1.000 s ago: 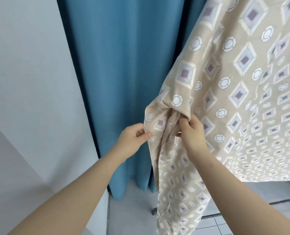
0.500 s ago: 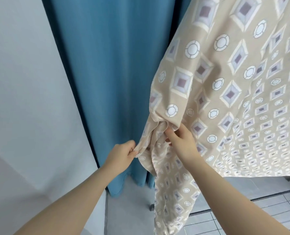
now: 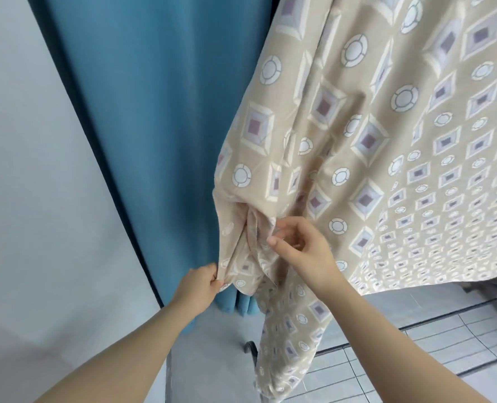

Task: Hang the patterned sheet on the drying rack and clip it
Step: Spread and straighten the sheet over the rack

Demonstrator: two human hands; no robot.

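The patterned sheet (image 3: 387, 146), beige with white circles and purple-centred diamonds, hangs down from above across the right half of the view. Its left edge is bunched into folds. My left hand (image 3: 200, 286) pinches the lower left edge of the bunched cloth. My right hand (image 3: 299, 245) is at the folds just right of the bunch, fingers curled with cloth between thumb and fingertips. The drying rack itself is hidden behind the sheet except for a dark wheel (image 3: 250, 347) on the floor. No clip shows.
A blue curtain (image 3: 154, 112) hangs directly behind the sheet. A pale wall (image 3: 38, 199) stands on the left. Grey tiled floor (image 3: 416, 344) lies below, with a dark sliding track running across it on the right.
Both hands have moved down along the sheet's bunched left edge. My left hand slid lower and left, drawing the edge outward. The folds now hang lower.
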